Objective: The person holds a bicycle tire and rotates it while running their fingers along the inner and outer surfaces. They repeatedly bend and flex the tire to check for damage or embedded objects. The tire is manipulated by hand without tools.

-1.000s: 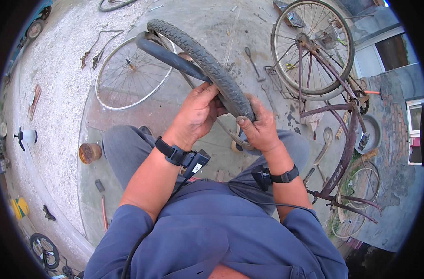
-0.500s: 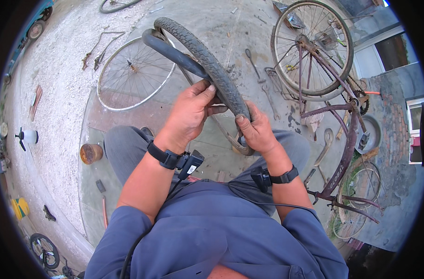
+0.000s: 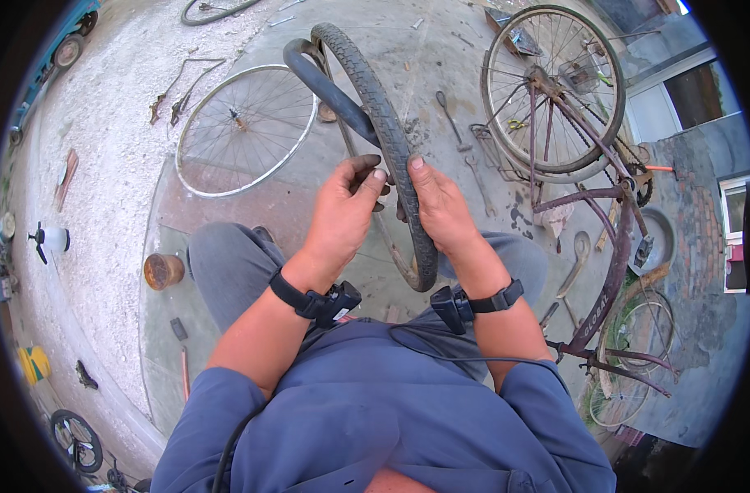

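Observation:
A worn black bicycle tire (image 3: 373, 97) stands up between my hands, its tread toward the right. Partly out of its left side bulges a dark grey inner tube (image 3: 325, 90), which runs into the tire lower down. My right hand (image 3: 445, 207) grips the tire, thumb on the tread and fingers behind it. Close by its left edge, my left hand (image 3: 348, 200) has thumb and curled fingers drawn together; whatever lies between them is hidden. Both wrists wear black straps with small devices.
A bare spoked wheel rim (image 3: 196, 182) lies beyond my left knee. To the right an upturned purple bicycle frame (image 3: 611, 271) with its wheel takes up room. Wrenches (image 3: 480, 187), a hammer (image 3: 452, 122) and a rusty can (image 3: 163, 270) are on the ground.
The tire and tube have swung right and turned more upright. My left hand has slid off the tube to the tire's left edge; my right hand has moved up the tire.

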`<state>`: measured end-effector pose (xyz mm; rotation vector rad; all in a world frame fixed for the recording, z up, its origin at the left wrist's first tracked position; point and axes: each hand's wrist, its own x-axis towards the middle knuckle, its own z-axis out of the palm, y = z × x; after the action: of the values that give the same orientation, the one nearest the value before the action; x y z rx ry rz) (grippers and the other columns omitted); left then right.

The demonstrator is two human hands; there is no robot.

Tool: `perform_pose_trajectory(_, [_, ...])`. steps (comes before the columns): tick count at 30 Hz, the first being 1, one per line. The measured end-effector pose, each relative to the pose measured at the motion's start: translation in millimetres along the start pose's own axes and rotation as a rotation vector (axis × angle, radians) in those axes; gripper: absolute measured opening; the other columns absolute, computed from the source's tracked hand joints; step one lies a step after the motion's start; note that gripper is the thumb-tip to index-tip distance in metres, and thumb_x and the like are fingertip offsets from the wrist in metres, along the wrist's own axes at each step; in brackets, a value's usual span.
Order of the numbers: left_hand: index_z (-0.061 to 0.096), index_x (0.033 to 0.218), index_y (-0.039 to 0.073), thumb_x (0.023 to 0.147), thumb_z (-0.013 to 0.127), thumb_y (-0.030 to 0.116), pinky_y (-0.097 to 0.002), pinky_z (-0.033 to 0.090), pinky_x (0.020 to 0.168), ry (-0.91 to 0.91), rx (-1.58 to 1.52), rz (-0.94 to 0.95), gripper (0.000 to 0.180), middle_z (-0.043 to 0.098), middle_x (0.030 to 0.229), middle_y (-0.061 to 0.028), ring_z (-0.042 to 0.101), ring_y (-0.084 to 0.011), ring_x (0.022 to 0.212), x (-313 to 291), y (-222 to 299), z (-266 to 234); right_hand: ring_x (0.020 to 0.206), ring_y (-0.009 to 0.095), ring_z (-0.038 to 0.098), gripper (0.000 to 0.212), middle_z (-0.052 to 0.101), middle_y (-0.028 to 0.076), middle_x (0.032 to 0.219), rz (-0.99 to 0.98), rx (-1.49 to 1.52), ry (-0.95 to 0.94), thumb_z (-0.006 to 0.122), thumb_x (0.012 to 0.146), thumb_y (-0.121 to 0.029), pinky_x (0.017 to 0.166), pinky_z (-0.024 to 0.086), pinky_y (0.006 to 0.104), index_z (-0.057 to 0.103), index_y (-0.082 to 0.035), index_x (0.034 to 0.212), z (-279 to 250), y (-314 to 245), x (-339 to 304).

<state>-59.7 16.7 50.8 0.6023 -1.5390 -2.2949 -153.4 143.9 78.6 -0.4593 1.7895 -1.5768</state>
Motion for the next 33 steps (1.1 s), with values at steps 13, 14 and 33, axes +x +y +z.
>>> perform_pose_trajectory(13, [0.063,0.111,0.000,0.104,0.057,0.024,-0.0295,0.054,0.077,-0.038,-0.154,-0.079,0.026,0.068,0.096,-0.0056,0.065,-0.0139,0.085,-4.3,33.0,-13.9,0.073,0.013,0.055,0.054,0.062,0.007,0.081,-0.314,-0.139,0.122,0.046,0.105,-0.049,0.064,0.045,0.0294,0.063,0.002,0.105,32.4,21.5,4.1])
perform_pose_trajectory(14, [0.063,0.110,0.001,0.104,0.058,0.025,-0.0290,0.053,0.076,-0.051,-0.128,-0.112,0.026,0.068,0.096,-0.0047,0.064,-0.0130,0.085,-5.3,35.5,-15.0,0.078,0.016,0.058,0.054,0.064,0.011,0.086,-0.350,-0.167,0.125,0.047,0.105,-0.048,0.068,0.047,0.0313,0.063,0.003,0.106,32.3,20.7,5.4])
perform_pose_trajectory(33, [0.061,0.107,0.002,0.099,0.064,0.026,-0.0257,0.045,0.070,-0.152,-0.058,-0.195,0.025,0.066,0.092,-0.0028,0.059,-0.0097,0.080,4.1,37.2,-9.0,0.055,0.016,0.060,0.024,0.063,0.006,0.071,0.162,0.530,-0.225,0.068,0.090,-0.028,0.050,0.049,0.0326,0.065,-0.004,0.088,20.2,-37.8,79.8])
